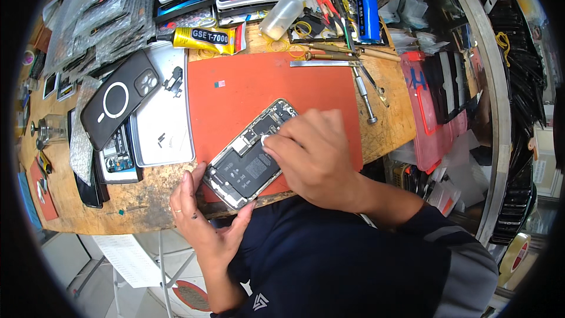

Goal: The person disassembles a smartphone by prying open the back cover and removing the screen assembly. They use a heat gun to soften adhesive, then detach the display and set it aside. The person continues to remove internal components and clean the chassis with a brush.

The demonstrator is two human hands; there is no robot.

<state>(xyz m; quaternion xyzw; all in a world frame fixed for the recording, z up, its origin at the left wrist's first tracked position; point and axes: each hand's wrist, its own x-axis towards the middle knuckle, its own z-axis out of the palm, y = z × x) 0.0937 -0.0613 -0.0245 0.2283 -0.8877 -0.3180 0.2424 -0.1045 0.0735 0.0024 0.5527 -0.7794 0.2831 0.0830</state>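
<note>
An opened smartphone [255,168] lies at a slant over the front of the orange-red mat [235,82], its black battery and circuit parts facing up. My left hand [203,218] grips its lower end between the thumb and the fingers. Over the phone's upper half, my right hand [315,159] is closed in a pinch. A small white piece [264,139] shows at its fingertips, against the inside of the phone; its kind is too small to tell. The right hand covers part of the phone's right side.
Left of the mat is a white tray [162,103] with small parts, a black phone case [120,100] across its edge. Behind lie a yellow glue tube [209,39], a clear bottle [283,16] and a blue cylinder [367,9]. A screwdriver [365,97] and tweezers lie at right.
</note>
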